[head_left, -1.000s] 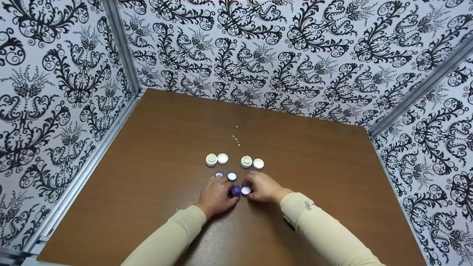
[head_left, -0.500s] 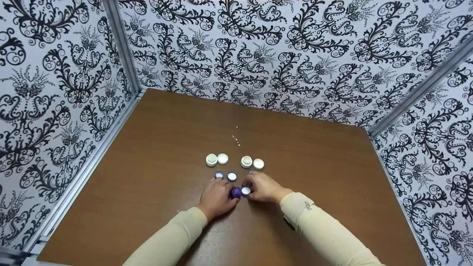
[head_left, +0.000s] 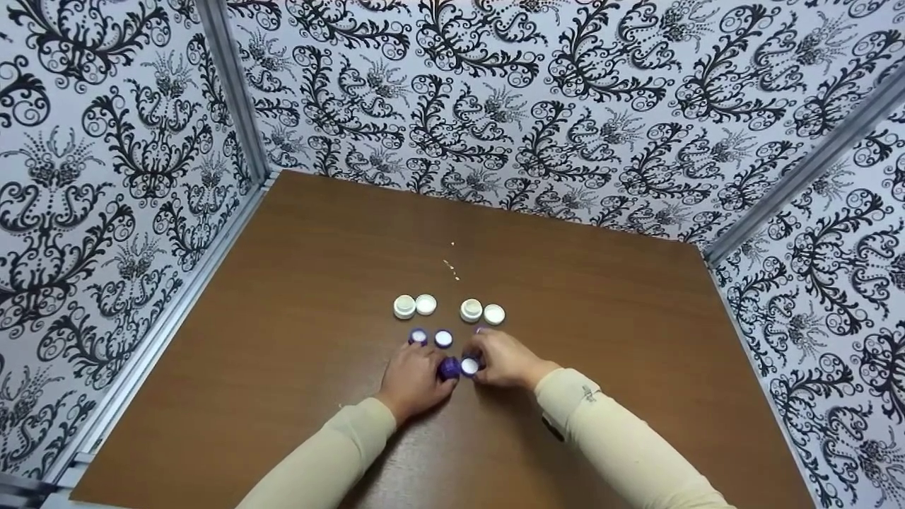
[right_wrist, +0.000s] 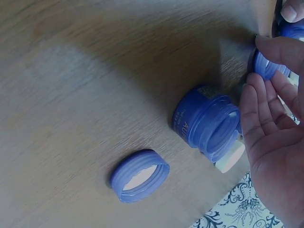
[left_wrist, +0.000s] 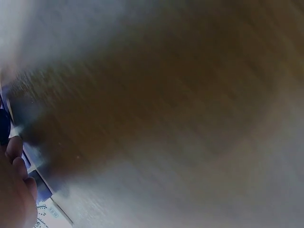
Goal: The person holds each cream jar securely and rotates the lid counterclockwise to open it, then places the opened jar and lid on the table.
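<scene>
In the head view, my left hand [head_left: 413, 378] grips a small purple jar [head_left: 450, 367] between thumb and fingers at the table. Close beside it my right hand [head_left: 503, 359] pinches a purple screw lid [head_left: 469, 365], its white inside facing up. The right wrist view shows this lid [right_wrist: 264, 65] between thumb and fingertips, right next to the left hand's jar [right_wrist: 292, 29]. Below the right hand there, an open blue-purple jar [right_wrist: 206, 121] stands near a loose lid [right_wrist: 140, 175]. The left wrist view catches only part of the left hand [left_wrist: 16, 185] at its edge.
Beyond the left fingers lie a purple-rimmed piece [head_left: 418, 336] and a purple lid with white lining [head_left: 443, 338]. Farther back are two open white jars, one left [head_left: 404, 307] and one right [head_left: 471, 309], each beside a white lid [head_left: 494, 314]. Pale crumbs [head_left: 451, 267] dot the table [head_left: 601, 297].
The purple jar in my left hand has turned slightly, and the left fingers have drawn back a little from the purple-rimmed piece. My right hand holds its lid in the same place.
</scene>
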